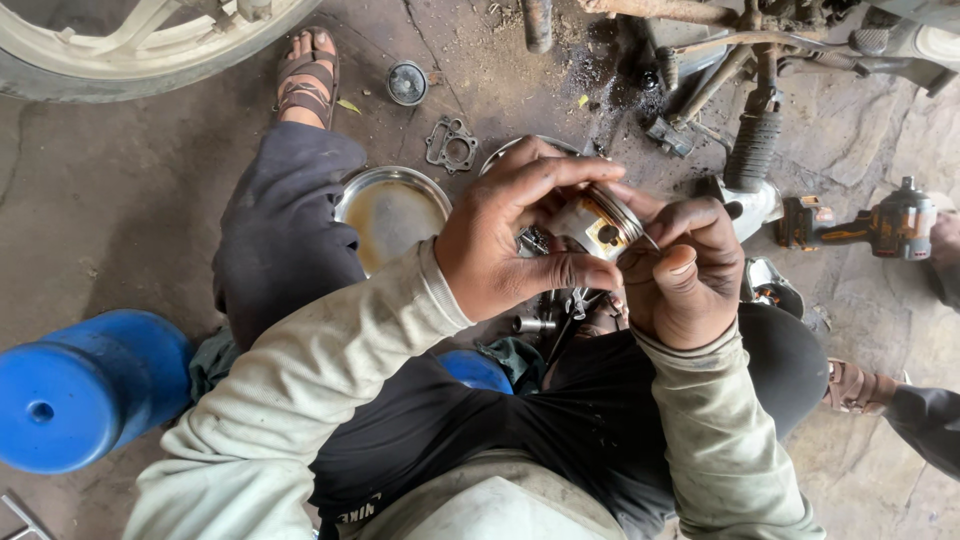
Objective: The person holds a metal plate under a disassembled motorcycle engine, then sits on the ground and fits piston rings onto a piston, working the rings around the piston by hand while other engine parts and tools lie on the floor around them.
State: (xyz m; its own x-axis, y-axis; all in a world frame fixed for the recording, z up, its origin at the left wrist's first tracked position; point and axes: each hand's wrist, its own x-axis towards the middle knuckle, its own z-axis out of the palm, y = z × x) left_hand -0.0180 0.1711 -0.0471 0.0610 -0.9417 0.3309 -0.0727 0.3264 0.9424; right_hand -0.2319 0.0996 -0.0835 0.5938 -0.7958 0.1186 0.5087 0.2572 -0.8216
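Piston (598,222) front and centre, held up above the lap between both hands. It's a short metal cylinder, silvery and dull, with ring grooves running round its top edge and a yellowish-brown stain on the skirt around a dark round pin hole. The left hand (505,235) wraps it from the left, fingers arched over the top and thumb pressed underneath, so that grip is closed on the piston. The right hand (685,265) comes in from the right, fingers curled tight, thumb and fingertip pinching at the ring edge; its grip is narrow and touching the piston's rim.

Below the hands, on the stained concrete floor (110,190), sits a round steel dish (392,212) with a film of brownish liquid, and a second dish rim shows just behind the left hand. A flat metal gasket (451,146) lies just beyond the dish. A blue cylinder (85,390) lies at the lower left. To the right, an orange and black power tool (865,228) rests on the floor, well apart from the hands.
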